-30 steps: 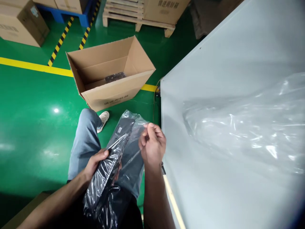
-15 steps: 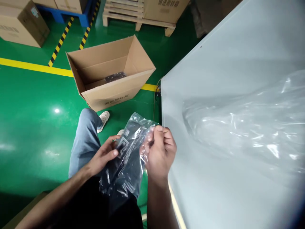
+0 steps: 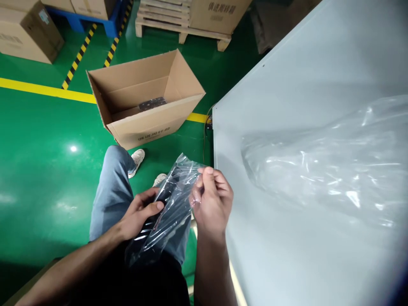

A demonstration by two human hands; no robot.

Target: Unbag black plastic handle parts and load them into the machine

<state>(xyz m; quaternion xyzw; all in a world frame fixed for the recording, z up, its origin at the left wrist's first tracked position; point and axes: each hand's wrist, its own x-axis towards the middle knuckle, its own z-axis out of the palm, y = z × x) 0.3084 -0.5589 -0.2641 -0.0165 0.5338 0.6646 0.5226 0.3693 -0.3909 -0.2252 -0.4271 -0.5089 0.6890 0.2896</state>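
Note:
A clear plastic bag with a dark, flat part inside is held over my lap. My left hand grips the bag's left side together with the dark part, thumb on top. The part's exact kind cannot be made out through the glossy film. With thumb and fingers closed, my right hand pinches the bag's right edge near its upper corner. Beyond my knees an open cardboard box stands on the floor, with a dark wrapped item lying inside.
To the right is a large light-grey table with a crumpled clear plastic sheet on it. At the back stand a wooden pallet, a blue pallet and closed cartons. A cable hangs by the table's corner.
The bagged part has turned over or tilted in my hands, so its light-framed, rectangular detail no longer shows. My left thumb has shifted slightly right across the bag; my right hand keeps its pinch.

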